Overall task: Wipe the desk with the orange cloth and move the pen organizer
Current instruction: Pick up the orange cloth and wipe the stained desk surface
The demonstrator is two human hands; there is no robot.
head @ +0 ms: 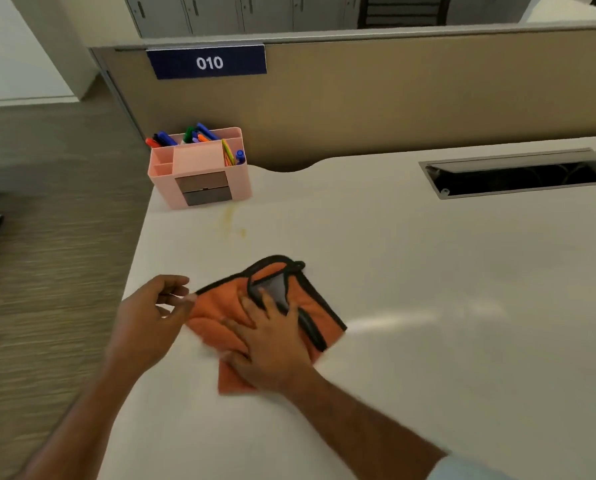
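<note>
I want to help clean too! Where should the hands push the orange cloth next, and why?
Probably slide the orange cloth forward onto the yellowish stain just in front of the pink pen organizer. The right hand presses flat on the cloth, the left hand seems to pinch its left corner, and the stain lies a little beyond the cloth, not yet wiped.

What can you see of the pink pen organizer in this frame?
The pen organizer is a pink, plastic-looking box, upright at the far left corner of the desk, near the partition. Open top compartments hold coloured pens; two grey drawers sit shut in its front. A yellowish stain lies before it. Nothing but the desk visibly touches it.
</note>
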